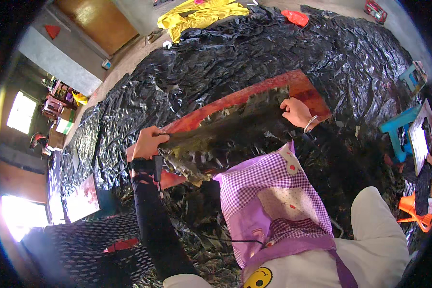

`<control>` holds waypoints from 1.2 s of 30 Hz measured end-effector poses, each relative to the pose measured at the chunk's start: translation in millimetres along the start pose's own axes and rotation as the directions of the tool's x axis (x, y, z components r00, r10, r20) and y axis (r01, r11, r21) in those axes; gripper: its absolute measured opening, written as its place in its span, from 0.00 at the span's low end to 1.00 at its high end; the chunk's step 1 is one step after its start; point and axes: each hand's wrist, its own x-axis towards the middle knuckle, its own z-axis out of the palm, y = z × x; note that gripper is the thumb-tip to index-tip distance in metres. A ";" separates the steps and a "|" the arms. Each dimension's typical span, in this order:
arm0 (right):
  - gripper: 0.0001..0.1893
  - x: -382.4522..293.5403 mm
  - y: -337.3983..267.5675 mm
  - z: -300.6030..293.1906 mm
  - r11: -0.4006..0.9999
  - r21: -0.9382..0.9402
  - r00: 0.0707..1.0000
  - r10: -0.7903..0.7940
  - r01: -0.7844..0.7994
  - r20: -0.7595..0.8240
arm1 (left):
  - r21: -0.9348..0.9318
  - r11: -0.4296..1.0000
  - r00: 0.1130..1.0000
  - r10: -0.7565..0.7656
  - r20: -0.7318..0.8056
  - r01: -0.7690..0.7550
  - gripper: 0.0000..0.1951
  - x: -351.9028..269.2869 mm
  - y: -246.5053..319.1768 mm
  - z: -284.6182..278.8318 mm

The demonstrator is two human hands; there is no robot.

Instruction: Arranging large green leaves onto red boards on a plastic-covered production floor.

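Note:
A dark green-black sheet (234, 126) with ragged, frayed edges lies over a long reddish-brown board (244, 88) before me. My left hand (149, 142) pinches the sheet's left end between thumb and fingers, over the board's left part. At the far right end, the curled fingers of my right hand (297, 111) grip the sheet's edge. Part of the sheet's near side droops past the board in loose, thin folds. A purple checked apron (266, 180) on my lap stands up against the near side and hides some of it.
Crinkled black plastic sheeting (216, 54) covers the floor. Yellow cloth (201, 16) and a red bag (295, 18) lie at the far side. On the right are a blue stool (399, 133), an orange chair (414, 212) and another person's arm (423, 190). A cable crosses my lap.

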 end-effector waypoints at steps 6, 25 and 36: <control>0.12 14.0 -56.8 -9.5 0.992 0.074 0.992 -0.111 0.106 0.067 | -0.180 0.981 0.991 0.043 -0.127 -0.065 0.09 -5.8 9.2 -12.0; 0.15 53.0 -222.5 -30.7 0.649 0.752 0.791 -0.520 0.119 0.324 | -0.283 0.917 0.948 0.222 -0.227 -0.282 0.14 2.2 101.3 32.1; 0.13 58.1 -218.5 -41.9 0.678 0.735 0.793 -0.463 0.027 0.397 | -0.358 0.902 0.967 0.191 -0.169 -0.241 0.14 -28.9 125.8 71.3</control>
